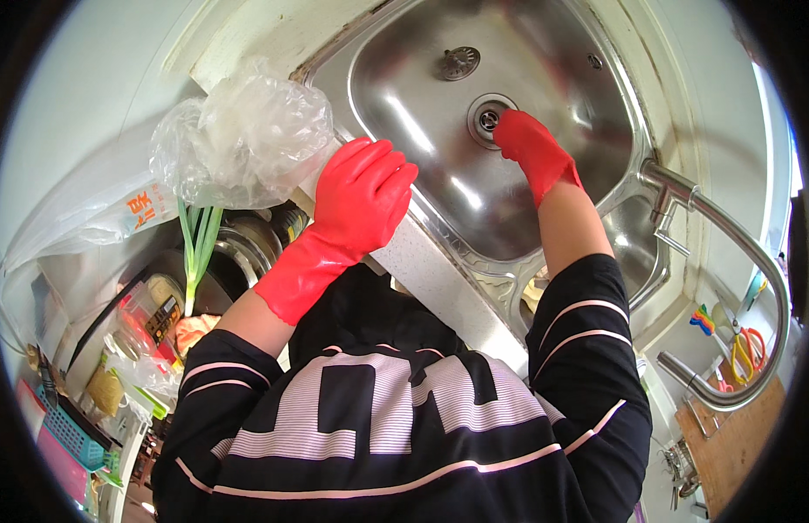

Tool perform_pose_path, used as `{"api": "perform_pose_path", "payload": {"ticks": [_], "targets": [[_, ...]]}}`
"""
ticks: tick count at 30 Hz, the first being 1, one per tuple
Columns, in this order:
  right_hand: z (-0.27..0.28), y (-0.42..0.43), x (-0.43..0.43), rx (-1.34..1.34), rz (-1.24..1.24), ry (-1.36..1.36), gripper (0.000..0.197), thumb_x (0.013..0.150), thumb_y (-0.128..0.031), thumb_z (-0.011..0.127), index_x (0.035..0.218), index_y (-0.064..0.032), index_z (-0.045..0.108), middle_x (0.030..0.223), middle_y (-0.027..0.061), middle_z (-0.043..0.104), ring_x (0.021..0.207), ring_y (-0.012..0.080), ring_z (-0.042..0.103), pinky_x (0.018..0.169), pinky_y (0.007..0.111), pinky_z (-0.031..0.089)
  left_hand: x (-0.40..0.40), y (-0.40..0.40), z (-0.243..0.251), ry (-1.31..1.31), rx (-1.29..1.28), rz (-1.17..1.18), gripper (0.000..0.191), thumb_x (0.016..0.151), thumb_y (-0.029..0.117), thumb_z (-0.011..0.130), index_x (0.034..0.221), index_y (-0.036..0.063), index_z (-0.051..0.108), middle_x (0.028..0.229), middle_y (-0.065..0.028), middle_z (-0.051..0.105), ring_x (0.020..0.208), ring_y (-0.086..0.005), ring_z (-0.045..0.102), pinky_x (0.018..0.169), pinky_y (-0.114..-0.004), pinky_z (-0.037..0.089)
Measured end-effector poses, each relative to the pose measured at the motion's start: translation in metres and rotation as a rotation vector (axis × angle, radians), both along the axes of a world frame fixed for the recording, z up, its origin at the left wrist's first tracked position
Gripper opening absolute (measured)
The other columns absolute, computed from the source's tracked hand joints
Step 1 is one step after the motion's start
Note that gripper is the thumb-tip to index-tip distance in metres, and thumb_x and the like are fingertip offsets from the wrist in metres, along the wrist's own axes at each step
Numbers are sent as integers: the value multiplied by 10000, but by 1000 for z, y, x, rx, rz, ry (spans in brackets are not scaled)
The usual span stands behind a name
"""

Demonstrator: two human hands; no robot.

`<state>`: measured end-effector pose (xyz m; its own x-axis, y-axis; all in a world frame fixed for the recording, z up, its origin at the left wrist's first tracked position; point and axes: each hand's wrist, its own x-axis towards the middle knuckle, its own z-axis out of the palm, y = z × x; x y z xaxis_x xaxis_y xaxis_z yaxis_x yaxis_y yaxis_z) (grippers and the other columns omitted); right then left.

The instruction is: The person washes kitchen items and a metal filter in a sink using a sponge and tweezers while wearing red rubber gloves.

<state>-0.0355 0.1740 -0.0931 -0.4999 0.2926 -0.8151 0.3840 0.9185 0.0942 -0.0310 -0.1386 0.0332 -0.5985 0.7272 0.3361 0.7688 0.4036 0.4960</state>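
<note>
A red rubber glove covers each hand. My left hand (pixel 368 196) rests on the near rim of the stainless steel sink (pixel 417 91), fingers bent over the edge; whether anything is under them cannot be seen. Inside the basin, my right hand (pixel 529 147) reaches down to the round drain (pixel 488 121), its fingertips at the drain's right edge and partly hidden by the glove. A metal strainer basket (pixel 461 63) lies on the basin floor beyond the drain. Left of my left hand sits a crumpled clear plastic bag (pixel 247 137).
The curved faucet (pixel 731 229) arches at the right, over the side of a smaller basin (pixel 633 242). Scissors (pixel 744 353) and a wooden board (pixel 731 438) are at lower right. Green onions (pixel 197 255), a dark pan (pixel 215 281) and a blue basket (pixel 68 425) stand left.
</note>
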Motion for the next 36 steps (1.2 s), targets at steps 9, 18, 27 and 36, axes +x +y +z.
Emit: {"api": "perform_pose_path", "payload": {"ticks": [9, 18, 27, 36], "targets": [[18, 7, 26, -327, -642, 101, 322, 872, -279, 600, 700, -14, 660, 654, 117, 669, 537, 225, 593, 525, 397, 455, 1, -1, -1, 22, -5, 1, 238, 766, 111, 678, 995, 47, 671, 1017, -120, 678, 992, -339, 634, 904, -486, 495], [26, 13, 36, -417, -843, 125, 310, 845, -296, 636, 701, -22, 647, 651, 110, 641, 542, 207, 560, 504, 371, 425, 0, 2, -1, 30, -5, -10, 254, 768, 109, 679, 1015, 49, 679, 1020, -122, 684, 997, -342, 636, 906, -488, 494], [84, 1, 44, -529, -903, 202, 263, 862, -294, 642, 832, -36, 685, 658, 75, 601, 516, 170, 485, 478, 327, 379, 2, 1, 0, 45, 45, -1, 239, 774, 105, 674, 1004, 45, 681, 1014, -131, 689, 987, -343, 644, 905, -489, 499], [228, -89, 92, -770, -874, 366, 350, 948, -316, 585, 1128, -39, 701, 608, -2, 488, 513, 85, 412, 477, 254, 318, 5, -5, -2, 54, 165, 80, 395, 769, 112, 673, 1161, 75, 649, 873, -108, 653, 860, -317, 619, 854, -453, 492]]}}
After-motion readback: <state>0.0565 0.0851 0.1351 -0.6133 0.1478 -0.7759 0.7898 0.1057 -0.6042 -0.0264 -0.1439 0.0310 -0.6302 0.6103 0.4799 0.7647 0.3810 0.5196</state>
